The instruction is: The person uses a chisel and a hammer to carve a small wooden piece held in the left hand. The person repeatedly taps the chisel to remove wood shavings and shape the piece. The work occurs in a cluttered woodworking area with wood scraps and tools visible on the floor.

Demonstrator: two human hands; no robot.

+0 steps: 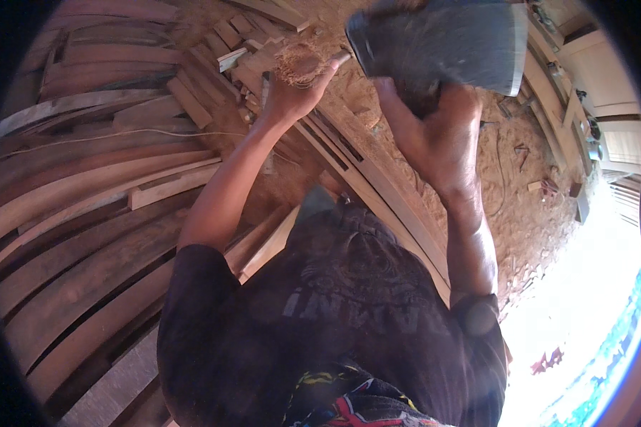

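My right hand (441, 142) is raised at the upper middle, its fingers wrapped round what looks like an axe (441, 46). The broad dark grey head is blurred, very near the camera, with a lighter edge on its right; the handle is mostly hidden. Further left and lower down, my left hand (295, 99) is closed with its thumb stretched out. A brown fibrous clump (299, 62) shows at its fingers, and a short pale stick end (342, 55) sits at the thumb tip. What the left fingers grip is mostly hidden.
Stacked planks (85, 164) fill the left side. Long timber beams (377, 185) run diagonally below my hands. Small wood offcuts (246, 53) lie beyond the left hand. Sawdust-covered ground (513, 171) spreads to the right, with boards (555, 92) along the far right. Bright light floods the lower right.
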